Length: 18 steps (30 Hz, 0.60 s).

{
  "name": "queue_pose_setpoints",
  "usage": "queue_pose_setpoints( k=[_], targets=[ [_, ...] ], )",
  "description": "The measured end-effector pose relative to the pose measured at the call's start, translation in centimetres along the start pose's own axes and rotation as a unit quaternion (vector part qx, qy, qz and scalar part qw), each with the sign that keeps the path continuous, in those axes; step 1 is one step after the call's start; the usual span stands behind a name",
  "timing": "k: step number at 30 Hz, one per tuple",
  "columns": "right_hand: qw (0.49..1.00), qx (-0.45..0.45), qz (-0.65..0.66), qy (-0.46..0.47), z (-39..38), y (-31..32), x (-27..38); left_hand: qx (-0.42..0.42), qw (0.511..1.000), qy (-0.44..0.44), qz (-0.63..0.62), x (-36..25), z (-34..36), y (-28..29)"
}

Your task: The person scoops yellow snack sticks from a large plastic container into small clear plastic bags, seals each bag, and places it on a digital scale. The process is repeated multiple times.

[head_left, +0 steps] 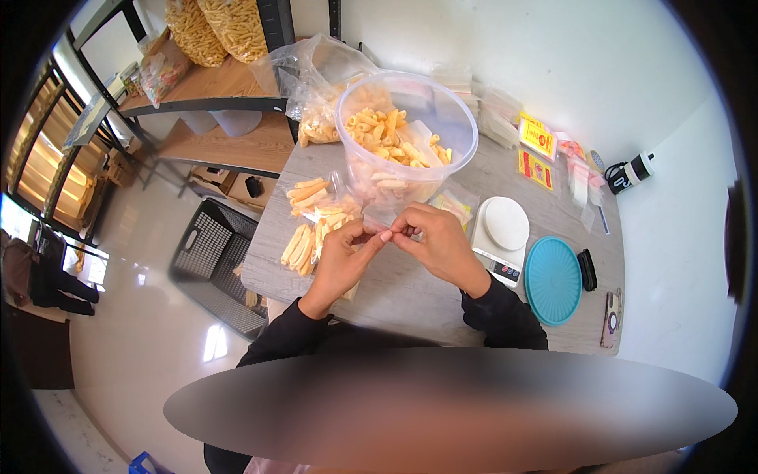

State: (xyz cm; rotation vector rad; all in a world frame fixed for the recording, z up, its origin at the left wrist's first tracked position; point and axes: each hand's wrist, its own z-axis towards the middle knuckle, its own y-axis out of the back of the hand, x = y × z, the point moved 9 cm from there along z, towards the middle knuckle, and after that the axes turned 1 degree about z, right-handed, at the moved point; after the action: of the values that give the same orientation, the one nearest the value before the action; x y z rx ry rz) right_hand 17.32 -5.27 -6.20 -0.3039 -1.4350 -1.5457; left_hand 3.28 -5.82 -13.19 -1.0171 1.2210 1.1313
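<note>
My left hand (347, 257) and my right hand (430, 241) meet near the middle, both pinching the edge of a small clear plastic bag (379, 214) between thumbs and fingers. Just beyond them stands a translucent plastic tub (351, 118) holding yellow tube-shaped snacks (379, 126). Beside my left hand lie packed bags of long snack sticks (297, 246). To the right of my right hand sits a white kitchen scale (505, 233), with a round teal lid (553, 280) beside it.
Large snack bags (233, 28) fill a shelf (213, 142) at upper left. A black plastic crate (201, 268) stands on the floor. Yellow packets (537, 138), a black-and-white cup (629, 171) and a phone (610, 320) sit toward the right. Another person (55, 276) is at far left.
</note>
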Motion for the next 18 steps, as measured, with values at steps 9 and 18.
queue_pose_setpoints(
  k=[9,18],
  targets=[
    [0.993,0.032,0.100,-0.062,0.3,-0.9,-1.3,0.014,0.999,-0.011,0.028,0.5,0.2,0.8],
    [0.996,-0.004,0.069,-0.060,0.2,-1.0,-1.3,-0.037,0.970,-0.128,0.201,-2.9,-0.1,1.1]
  ],
)
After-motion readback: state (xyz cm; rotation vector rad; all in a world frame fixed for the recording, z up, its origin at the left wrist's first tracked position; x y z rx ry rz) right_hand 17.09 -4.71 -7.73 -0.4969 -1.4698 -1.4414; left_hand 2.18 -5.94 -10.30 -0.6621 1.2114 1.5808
